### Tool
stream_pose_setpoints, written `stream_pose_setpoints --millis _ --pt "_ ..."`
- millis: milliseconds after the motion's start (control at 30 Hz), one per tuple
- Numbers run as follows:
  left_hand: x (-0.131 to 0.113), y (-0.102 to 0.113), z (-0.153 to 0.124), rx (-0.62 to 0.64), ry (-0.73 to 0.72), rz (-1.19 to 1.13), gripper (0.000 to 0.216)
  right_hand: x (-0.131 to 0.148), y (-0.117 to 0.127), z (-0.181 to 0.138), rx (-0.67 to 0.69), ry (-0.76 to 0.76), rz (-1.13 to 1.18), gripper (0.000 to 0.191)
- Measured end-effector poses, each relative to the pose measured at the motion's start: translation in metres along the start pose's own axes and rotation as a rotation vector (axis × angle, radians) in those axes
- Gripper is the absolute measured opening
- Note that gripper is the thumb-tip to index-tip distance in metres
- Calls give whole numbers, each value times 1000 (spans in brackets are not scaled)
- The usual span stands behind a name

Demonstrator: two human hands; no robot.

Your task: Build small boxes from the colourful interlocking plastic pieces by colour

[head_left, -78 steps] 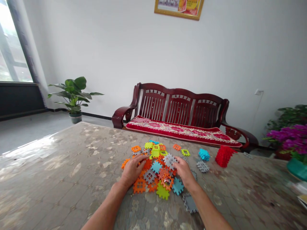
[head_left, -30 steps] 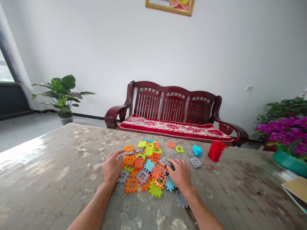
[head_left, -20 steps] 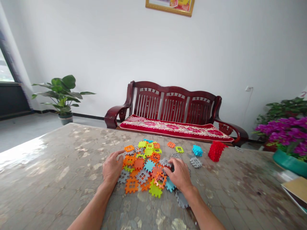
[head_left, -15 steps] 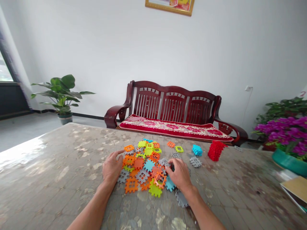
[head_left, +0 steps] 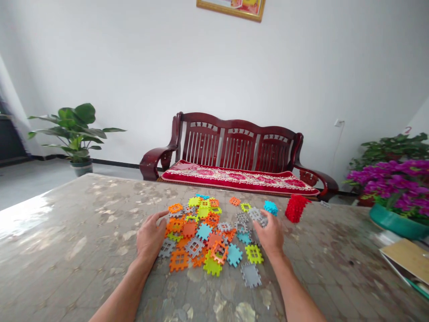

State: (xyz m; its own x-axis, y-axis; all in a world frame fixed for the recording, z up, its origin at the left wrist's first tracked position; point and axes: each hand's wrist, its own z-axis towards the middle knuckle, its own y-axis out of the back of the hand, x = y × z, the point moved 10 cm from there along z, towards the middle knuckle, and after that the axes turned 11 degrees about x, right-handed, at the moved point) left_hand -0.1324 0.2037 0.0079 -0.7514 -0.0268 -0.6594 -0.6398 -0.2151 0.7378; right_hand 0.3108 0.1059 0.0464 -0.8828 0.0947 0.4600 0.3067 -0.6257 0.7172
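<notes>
A heap of interlocking plastic tiles with notched edges lies on the table, among them an orange window tile point(head_left: 178, 260), a lime tile point(head_left: 212, 264) and a light-blue tile point(head_left: 204, 231). My left hand point(head_left: 150, 235) rests at the heap's left edge, fingers apart and holding nothing, its index finger pointing toward an orange tile point(head_left: 175, 208). To the right of the heap, my right hand point(head_left: 271, 233) pinches a grey tile point(head_left: 256, 214) between thumb and fingers. A lime window tile point(head_left: 254, 254) and a solid grey tile point(head_left: 250, 274) lie near my right wrist.
Beyond my right hand stand a blue tile stack point(head_left: 271, 207) and a taller red stack point(head_left: 296, 208). Purple flowers in a teal pot point(head_left: 398, 221) and a box point(head_left: 407, 259) occupy the right side. A wooden bench point(head_left: 234, 145) stands behind the table.
My right hand has moved right, away from the heap, with a grey tile, uncovering tiles beneath. My left hand stays by the heap. The view has turned slightly right.
</notes>
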Motion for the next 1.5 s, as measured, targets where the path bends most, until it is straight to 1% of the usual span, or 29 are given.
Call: stream_pose_setpoints --millis 67,133,200,267,400,533,600,733,833,1067,1200,1333,1500 --pt "-1 0 0 4 3 3 39 -30 10 3 -36 -82 -47 47" --pt "-1 0 -1 5 7 5 39 -53 16 2 -50 -146 -63 50" --pt "0 0 0 7 13 4 39 -67 18 0 -48 -186 -65 52" --pt "2 -1 0 12 19 3 40 -72 19 -1 -41 -208 -64 53" --pt "4 -2 2 11 16 7 40 -72 18 -4 -2 -243 -74 56" --pt "6 -5 3 36 22 -5 39 -73 11 -6 117 -315 -130 64" --pt "7 -5 3 43 29 -10 39 -71 8 -7 171 -328 -166 70" --pt "7 -6 3 52 39 -13 38 -68 4 -8 241 -361 -273 80" --pt "5 -6 3 60 26 -22 38 -68 3 -8 255 -386 -329 80" --pt "7 -8 3 69 40 -34 38 -68 -4 -2 252 -365 -417 75" --pt "7 -7 3 58 30 -31 38 -69 -5 -1 259 -381 -436 72" --pt "4 -6 2 61 32 -31 37 -69 -3 -4 261 -398 -437 74" --pt "4 -5 1 61 39 -29 37 -72 -1 -6 258 -385 -434 73"
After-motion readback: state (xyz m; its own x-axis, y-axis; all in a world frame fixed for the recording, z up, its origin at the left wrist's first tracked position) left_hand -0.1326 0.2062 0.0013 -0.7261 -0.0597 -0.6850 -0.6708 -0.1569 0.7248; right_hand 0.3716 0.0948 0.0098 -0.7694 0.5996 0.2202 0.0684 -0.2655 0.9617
